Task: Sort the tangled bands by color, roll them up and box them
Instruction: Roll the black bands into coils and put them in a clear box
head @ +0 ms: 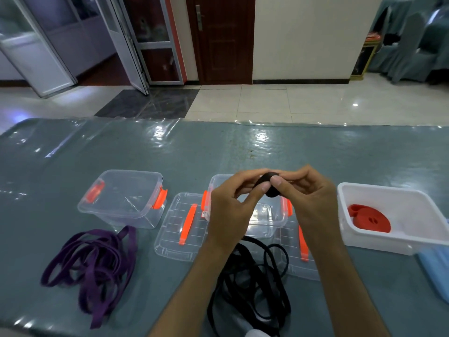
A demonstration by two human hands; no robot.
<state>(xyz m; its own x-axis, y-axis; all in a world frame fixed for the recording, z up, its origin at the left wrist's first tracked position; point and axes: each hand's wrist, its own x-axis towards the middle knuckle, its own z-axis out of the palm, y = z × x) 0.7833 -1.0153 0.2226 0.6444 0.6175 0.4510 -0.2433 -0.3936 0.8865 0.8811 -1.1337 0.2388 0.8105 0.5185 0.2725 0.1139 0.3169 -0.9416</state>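
Both hands are raised over the table's middle and pinch a small black roll (269,188) of band between thumbs and fingers. My left hand (233,205) holds its left side, my right hand (308,193) its right. The rest of the black band (250,288) trails down in a loose tangle near the front edge. A tangled purple band (94,263) lies at the front left. A rolled red band (369,217) sits inside a white box (398,242) at the right.
Two clear boxes with orange latches stand open: one at the left (121,198), one (269,222) partly behind my hands. Their clear lids (182,227) (301,254) lie flat beside them. A blue object (437,271) lies at the right edge. The table (243,147) wears a shiny plastic cover.
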